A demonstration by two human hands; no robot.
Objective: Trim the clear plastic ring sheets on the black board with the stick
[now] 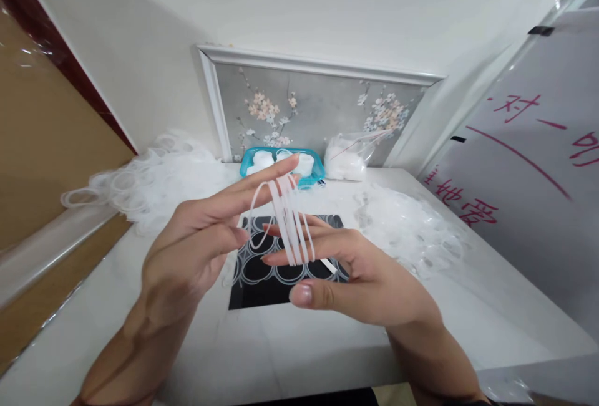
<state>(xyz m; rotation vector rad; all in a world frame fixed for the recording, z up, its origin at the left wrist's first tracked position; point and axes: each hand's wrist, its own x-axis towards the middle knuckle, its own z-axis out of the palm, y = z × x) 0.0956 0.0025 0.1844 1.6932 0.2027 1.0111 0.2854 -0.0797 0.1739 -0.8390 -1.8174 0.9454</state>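
Several thin white loops (289, 219) were stretched taut between the two hands, held up above the white table (290, 350). The left hand (187, 262) had its index finger (253, 186) out straight through the tops of the loops, with the other fingers curled toward the palm. The right hand (374, 290) had its fingers (299, 256) straight and close together through the bottoms of the loops, with its thumb apart beneath them. Neither hand pinched the loops: they were hooked over the fingers and kept on by the pull between the hands.

Directly below the grip lay a black mat (248, 300) bearing a row of white rings (257, 241) set side by side; the hands hid part of it. Beyond the grip, near the wall, stood a blue tray (246, 168) holding small white caps (262, 158), and just to the right of it a clear plastic bag (349, 159) of white pieces. A loose heap of rings (154, 181) lay on the table to the left of the grip and behind it, and a second heap (407, 228) spread out to its right. A grey floral panel (318, 106) leaned against the wall behind the tray. Far to the right of the hands stood a white board (528, 206) with red handwriting.
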